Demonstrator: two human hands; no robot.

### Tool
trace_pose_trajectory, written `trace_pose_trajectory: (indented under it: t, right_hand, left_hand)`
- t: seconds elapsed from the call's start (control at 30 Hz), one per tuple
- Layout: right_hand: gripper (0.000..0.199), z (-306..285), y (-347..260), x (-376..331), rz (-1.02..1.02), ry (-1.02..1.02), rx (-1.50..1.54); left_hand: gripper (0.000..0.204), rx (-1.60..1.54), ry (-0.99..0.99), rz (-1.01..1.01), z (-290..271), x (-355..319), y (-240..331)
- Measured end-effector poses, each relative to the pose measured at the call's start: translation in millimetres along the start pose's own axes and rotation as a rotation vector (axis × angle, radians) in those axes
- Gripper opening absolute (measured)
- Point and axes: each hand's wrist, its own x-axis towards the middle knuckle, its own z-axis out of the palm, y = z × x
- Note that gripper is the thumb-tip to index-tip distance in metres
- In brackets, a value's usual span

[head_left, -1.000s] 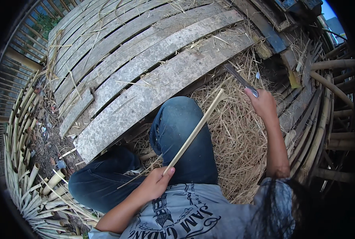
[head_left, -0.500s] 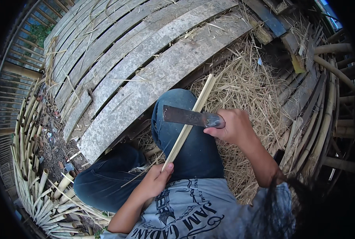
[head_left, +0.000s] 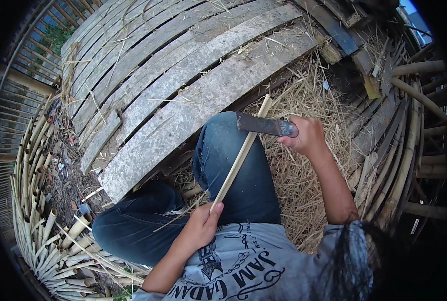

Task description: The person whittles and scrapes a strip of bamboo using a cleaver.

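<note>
Pale, narrow bamboo strips [head_left: 237, 167] slant across my raised knee, several lying together as far as I can tell. My left hand [head_left: 203, 226] is closed round their near end, close to my lap. My right hand [head_left: 306, 135] grips the handle of a knife [head_left: 263, 125] with a broad, dark, square-ended blade. The blade lies across the strips near their far end, above the knee. Whether its edge is cutting into them I cannot tell. My fingers hide most of the handle.
A slatted platform of worn grey boards [head_left: 208, 105] spans the far side. Straw-like shavings [head_left: 309, 190] heap up on the right beside my leg. Bamboo poles [head_left: 30, 175] are stacked at the left, with more poles [head_left: 401, 150] at the right. A loose short board [head_left: 100, 140] rests by the platform.
My right hand and the knife have moved up and to the right, toward the far end of the strips. My left hand still holds the near end, shifted slightly right.
</note>
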Motion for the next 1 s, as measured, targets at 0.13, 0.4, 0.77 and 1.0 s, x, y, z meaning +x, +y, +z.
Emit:
trace_pose_trajectory:
  t: [0.13, 0.4, 0.77, 1.0]
  right_hand:
    - [0.078, -14.7, 10.3, 0.0, 0.055, 0.025, -0.099]
    - [0.047, -29.9, 5.8, -12.9, 0.45, 0.145, -0.047]
    - [0.065, 12.6, -53.9, -34.0, -0.054, -0.06, 0.119]
    - [0.071, -11.2, -18.6, -9.1, 0.058, -0.013, -0.067]
  left_hand:
    - [0.044, -0.016, 0.012, 0.01, 2.3, -1.2, 3.4]
    - [0.047, -0.007, -0.046, 0.016, -4.0, -7.6, -20.6]
    - [0.048, -0.075, -0.096, -0.077, -3.3, -7.3, -25.1]
    - [0.046, -0.015, -0.008, 0.004, 2.3, -9.6, -14.8]
